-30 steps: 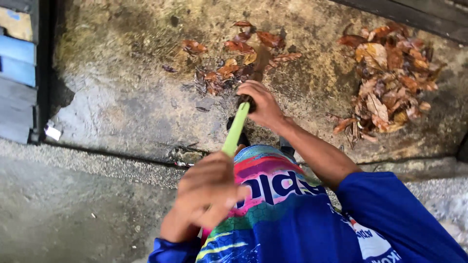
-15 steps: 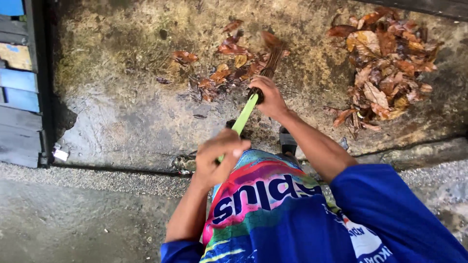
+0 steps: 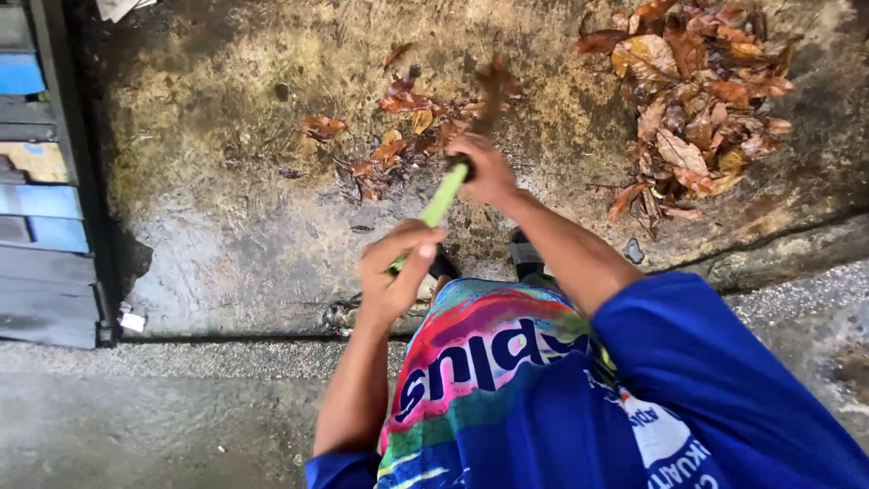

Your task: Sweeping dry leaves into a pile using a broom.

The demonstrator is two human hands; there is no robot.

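Wet, mossy concrete floor [image 3: 226, 226] fills the view, rough and blotchy, with a blue-and-grey slatted gate [image 3: 41, 181] along the left edge. Left hand [image 3: 396, 272] is clenched round the top of the smooth lime-green broom handle [image 3: 441, 201]. Compared with a second ago the handle's swung further out and the small leaf scatter [image 3: 398, 136] sits closer to the bristles, so the sweeping stroke looks mid-push. Right hand [image 3: 484, 167] grips the handle lower down. Far right, the big pile of crinkly brown dry leaves [image 3: 697, 109] lies well apart.
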